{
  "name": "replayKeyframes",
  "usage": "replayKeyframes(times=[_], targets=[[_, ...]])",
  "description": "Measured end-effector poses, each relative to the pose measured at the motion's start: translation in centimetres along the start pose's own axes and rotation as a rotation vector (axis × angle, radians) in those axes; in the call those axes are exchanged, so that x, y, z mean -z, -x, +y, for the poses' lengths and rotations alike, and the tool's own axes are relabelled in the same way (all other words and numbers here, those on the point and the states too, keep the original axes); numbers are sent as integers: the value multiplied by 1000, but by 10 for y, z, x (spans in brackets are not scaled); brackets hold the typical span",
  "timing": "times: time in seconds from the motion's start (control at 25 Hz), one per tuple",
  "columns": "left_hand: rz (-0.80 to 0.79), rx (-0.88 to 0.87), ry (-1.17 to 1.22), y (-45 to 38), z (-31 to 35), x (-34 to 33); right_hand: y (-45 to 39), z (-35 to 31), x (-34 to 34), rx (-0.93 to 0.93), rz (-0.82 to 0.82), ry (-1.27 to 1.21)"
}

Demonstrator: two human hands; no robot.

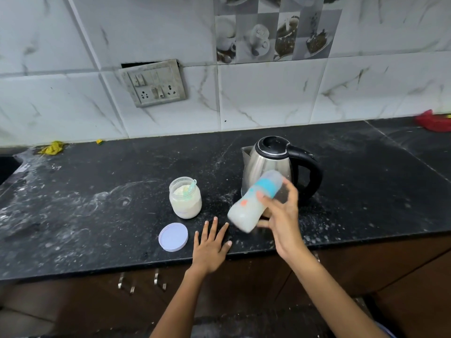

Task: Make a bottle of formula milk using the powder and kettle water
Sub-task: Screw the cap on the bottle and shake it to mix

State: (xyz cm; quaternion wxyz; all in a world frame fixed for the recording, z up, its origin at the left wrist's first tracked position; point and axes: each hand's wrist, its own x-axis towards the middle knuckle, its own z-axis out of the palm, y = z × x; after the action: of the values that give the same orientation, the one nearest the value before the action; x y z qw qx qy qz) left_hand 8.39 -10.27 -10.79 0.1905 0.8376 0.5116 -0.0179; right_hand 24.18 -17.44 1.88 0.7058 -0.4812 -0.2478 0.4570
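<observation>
Above the counter [97,215], right hand [280,215] grips tilted bottle [253,203]; left hand [212,245] lies flat.

Even soft light; bottle [253,203] motion-blurred; edges bowed.

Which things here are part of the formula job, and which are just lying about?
In the job: bottle in right hand, kettle, powder jar, scoop, jar lid.
Lying about: yellow rag, red cloth, switchboard.

right hand [280,215] gripping tilted bottle [256,201], kettle [268,164] behind
</observation>
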Motion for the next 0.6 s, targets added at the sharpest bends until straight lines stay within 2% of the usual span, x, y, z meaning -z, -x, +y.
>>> replayKeyframes(times=[0.08, 0.12, 0.2, 0.24, 0.28, 0.36, 0.4, 0.44, 0.52, 0.6], targets=[[-1, 5, 15, -1, 0, -1, -8, -6, 2, 2, 123, -152], [-9, 6, 12, -1, 0, 0, -5, -6, 2, -26, 78, -79], [-24, 6, -16, 0, -1, 0, 7, 5, 4, -91, -146, 188], [-27, 4, -27, 0, -1, 0, 14, 6, 2, -94, -200, 239], [-23, 2, -22, 0, -1, 0, 15, 6, 3, -54, -181, 211], [1, -1, 13, 0, 0, -1, 3, -2, 5, 39, 49, -5], [2, -1, 24, 0, -1, -1, -2, -7, 4, 47, 109, -79], [-1, 1, 26, 0, -1, 0, -3, -8, 3, 25, 92, -61], [-9, 2, -4, 1, -1, 0, 5, 1, 3, -56, -99, 125], [-17, 1, -32, 0, -2, 1, 16, 6, 1, -171, -254, 96]])
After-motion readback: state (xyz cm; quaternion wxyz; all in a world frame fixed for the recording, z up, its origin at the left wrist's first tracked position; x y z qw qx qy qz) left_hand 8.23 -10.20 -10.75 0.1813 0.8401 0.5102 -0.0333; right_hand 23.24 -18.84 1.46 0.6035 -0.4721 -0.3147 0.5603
